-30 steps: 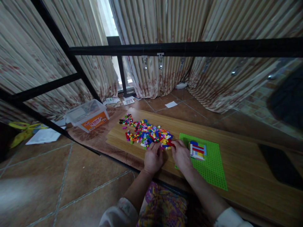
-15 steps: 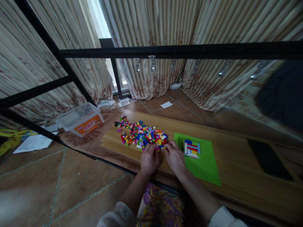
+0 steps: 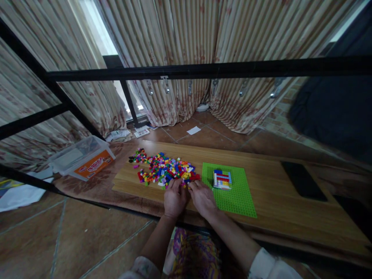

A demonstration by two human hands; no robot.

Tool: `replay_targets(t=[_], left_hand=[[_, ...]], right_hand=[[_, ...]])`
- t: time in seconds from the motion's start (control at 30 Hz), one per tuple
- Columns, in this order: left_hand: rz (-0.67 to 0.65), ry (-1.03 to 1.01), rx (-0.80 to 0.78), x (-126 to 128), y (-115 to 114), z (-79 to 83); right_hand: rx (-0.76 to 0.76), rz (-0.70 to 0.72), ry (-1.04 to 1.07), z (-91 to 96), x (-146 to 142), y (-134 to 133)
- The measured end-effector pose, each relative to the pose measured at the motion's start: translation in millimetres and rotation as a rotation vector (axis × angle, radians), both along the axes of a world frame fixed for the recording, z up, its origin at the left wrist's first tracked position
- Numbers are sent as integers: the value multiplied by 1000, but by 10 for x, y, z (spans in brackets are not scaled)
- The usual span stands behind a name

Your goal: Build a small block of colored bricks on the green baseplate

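Note:
A pile of small multicoloured building bricks [image 3: 170,166] lies spread on the wooden board. At the pile's near edge, my left hand [image 3: 174,197] has its fingers curled down among the bricks. Close on its right, my right hand [image 3: 202,197] is bent in a pinch, its fingertips pointing towards the left hand. Small yellow bits show by the fingertips of both hands; what the fingers grip is too small and partly hidden. To the right of my right hand is a green studded baseplate [image 3: 240,197] with a small block of blue, red, white and yellow bricks [image 3: 223,180] on it.
The long wooden board [image 3: 270,209] rests on a brown cloth [image 3: 128,197]. A clear plastic tub [image 3: 83,157] with an orange label stands at the left. A dark flat slab [image 3: 303,181] lies at the right. Behind runs a black metal rail [image 3: 186,71] before curtains.
The view has turned a little to the right, so everything sits further left. Both hands stay at the near edge of the pile with fingers bent, with only slight finger movement.

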State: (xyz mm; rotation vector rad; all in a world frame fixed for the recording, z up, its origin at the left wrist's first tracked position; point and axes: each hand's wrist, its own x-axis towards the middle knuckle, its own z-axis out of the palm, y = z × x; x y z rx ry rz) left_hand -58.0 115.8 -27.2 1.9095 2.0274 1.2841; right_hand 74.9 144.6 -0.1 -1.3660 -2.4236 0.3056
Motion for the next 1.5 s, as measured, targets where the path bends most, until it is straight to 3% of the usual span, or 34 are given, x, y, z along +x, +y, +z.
replay_targets(t=[0.4, 0.63, 0.8, 0.97, 1.13, 1.5], left_hand=[[6, 26, 15, 0, 6, 19], [15, 6, 13, -1, 16, -19], [20, 5, 7, -4, 13, -35], [15, -7, 1, 9, 5, -21], [28, 6, -15, 31, -8, 3], [17, -10, -45, 52, -14, 7]], right_hand=[[-14, -4, 85, 24, -8, -6], [-8, 7, 266, 62, 49, -162], [9, -47, 457, 206, 477, -253], [24, -217, 580, 245, 1129, -69], [-9, -295, 545, 186, 1385, 152], [190, -172, 171, 84, 1235, 282]])
